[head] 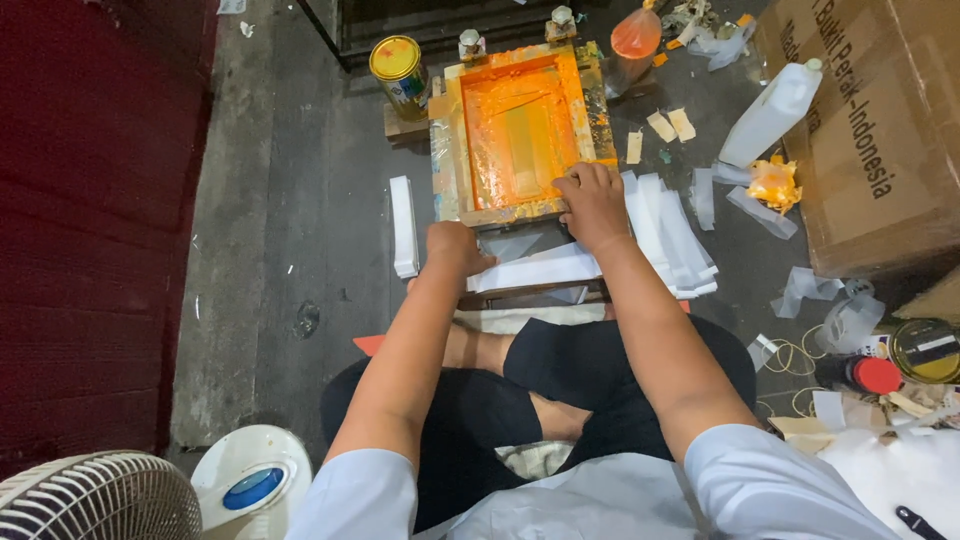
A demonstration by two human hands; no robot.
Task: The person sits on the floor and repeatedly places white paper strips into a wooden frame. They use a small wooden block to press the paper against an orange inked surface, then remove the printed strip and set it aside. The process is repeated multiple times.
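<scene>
- Screen-printing frame [520,135], smeared with orange ink, lies on the floor ahead of the seated person's crossed legs, on a small wooden stand; it seems hinged at the far edge by two clamps, so it can likely lift and drop in the same place.
- Electric fan [95,497] stands at the lower left, its white base just beside the person's knee.
- Yellow-lidded tin [398,68] sits at the frame's far left corner, shut; its contents are hidden.
- White strip stack [404,225] lies left of the frame, within easy reach.
- Left hand [455,248] rests on a white sheet [535,268] under the frame's near edge, fingers curled down so their grip cannot be told; it appears to steady the sheet.
- Right hand [592,200] presses on the frame's near rail, fingers bent over the wood, holding it down.
- Fanned white strips [675,235] spread out just right of the frame.
- Clear bag of orange ink [636,35] sits at the frame's far right corner.
- White plastic jug [772,112] leans against a cardboard box [880,140], capped.
- Red-capped bottle [862,373] and a gold-lidded tin [926,350] lie among scraps at the right.
</scene>
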